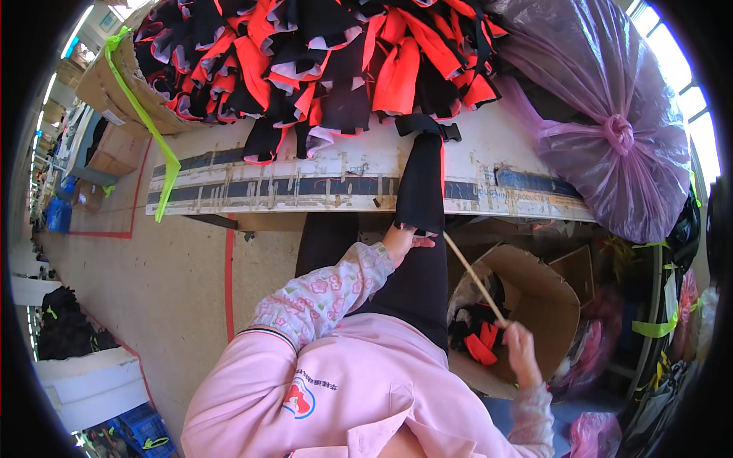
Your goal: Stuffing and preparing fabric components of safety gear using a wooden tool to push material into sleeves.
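My left hand [401,243] is closed on the lower end of a long black fabric piece [420,183]. A black strap with a plastic buckle [450,132] lies across its upper end on the table, and a thin red edge runs down its right side. My right hand [521,355] grips the near end of a thin wooden stick [475,276]. The stick slants up and left, its far end meeting the fabric's lower edge beside my left hand. Whether the tip sits inside the fabric I cannot tell.
A heap of black and red fabric pieces [328,65] covers the back of the worn table [305,187]. A tied purple plastic bag [611,130] bulges at the right. Below stands a cardboard box [534,294] with black and red pieces inside. A neon strip [145,114] hangs at the left.
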Action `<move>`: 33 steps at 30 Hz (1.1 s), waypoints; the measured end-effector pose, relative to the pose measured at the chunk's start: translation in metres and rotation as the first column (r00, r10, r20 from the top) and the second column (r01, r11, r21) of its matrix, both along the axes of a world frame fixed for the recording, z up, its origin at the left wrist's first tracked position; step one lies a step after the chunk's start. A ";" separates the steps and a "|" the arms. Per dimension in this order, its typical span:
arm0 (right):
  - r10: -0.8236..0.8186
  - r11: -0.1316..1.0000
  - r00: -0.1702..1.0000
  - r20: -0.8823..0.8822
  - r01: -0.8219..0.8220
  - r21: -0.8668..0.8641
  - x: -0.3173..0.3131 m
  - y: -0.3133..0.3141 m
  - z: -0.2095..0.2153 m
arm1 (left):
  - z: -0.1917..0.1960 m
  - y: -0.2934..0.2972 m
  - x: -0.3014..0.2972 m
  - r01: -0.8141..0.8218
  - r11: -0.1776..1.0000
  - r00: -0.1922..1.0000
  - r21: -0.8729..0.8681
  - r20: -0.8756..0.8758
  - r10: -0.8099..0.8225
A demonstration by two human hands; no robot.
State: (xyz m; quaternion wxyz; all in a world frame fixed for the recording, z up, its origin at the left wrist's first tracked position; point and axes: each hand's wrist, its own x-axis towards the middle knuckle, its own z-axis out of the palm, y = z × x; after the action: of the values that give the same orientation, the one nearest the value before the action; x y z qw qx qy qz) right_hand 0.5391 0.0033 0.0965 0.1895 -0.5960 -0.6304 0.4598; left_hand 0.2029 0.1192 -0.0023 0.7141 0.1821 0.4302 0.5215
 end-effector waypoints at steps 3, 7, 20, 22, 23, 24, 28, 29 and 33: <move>-0.109 0.949 0.993 0.045 0.117 -0.294 -0.015 -0.041 -0.004 | 0.000 0.000 0.006 -0.023 0.999 1.000 0.039 -0.014 0.023; -0.154 0.916 0.987 -0.050 0.124 -0.382 -0.045 -0.045 -0.012 | -0.002 0.000 0.011 -0.035 0.999 0.998 0.042 -0.053 0.037; -0.121 0.868 0.984 -0.128 0.042 -0.494 -0.076 -0.025 0.015 | -0.006 0.000 0.010 -0.036 0.999 0.985 0.033 -0.168 0.041; -0.120 0.849 0.972 -0.203 -0.006 -0.528 -0.084 -0.023 0.021 | -0.005 0.000 0.010 -0.014 1.000 0.981 0.006 -0.192 0.015; -0.116 0.823 0.958 -0.263 -0.055 -0.565 -0.089 -0.022 0.024 | -0.004 -0.001 0.011 -0.011 1.000 0.984 0.028 -0.179 0.015; -0.130 0.823 0.960 -0.249 -0.036 -0.567 -0.094 -0.019 0.027 | -0.003 -0.002 0.011 -0.032 0.999 0.976 0.032 -0.212 0.038; -0.075 0.829 0.967 -0.244 -0.076 -0.554 -0.117 0.000 0.034 | -0.002 -0.011 0.017 -0.035 0.999 0.953 -0.021 -0.303 0.027; -0.089 0.814 0.957 -0.276 -0.090 -0.574 -0.122 0.008 0.034 | -0.002 -0.013 0.018 0.000 0.999 0.917 -0.052 -0.397 -0.021; -0.141 0.785 0.950 -0.280 -0.065 -0.616 -0.147 0.044 0.024 | -0.006 -0.017 0.021 0.044 0.998 0.765 0.051 -0.645 0.000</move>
State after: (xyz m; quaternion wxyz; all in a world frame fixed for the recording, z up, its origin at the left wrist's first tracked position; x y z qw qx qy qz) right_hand 0.3923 0.0472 0.1202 0.0902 -0.5576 -0.3950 0.7245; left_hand 0.2237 0.1024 -0.0088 0.5233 0.3775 0.6300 0.4323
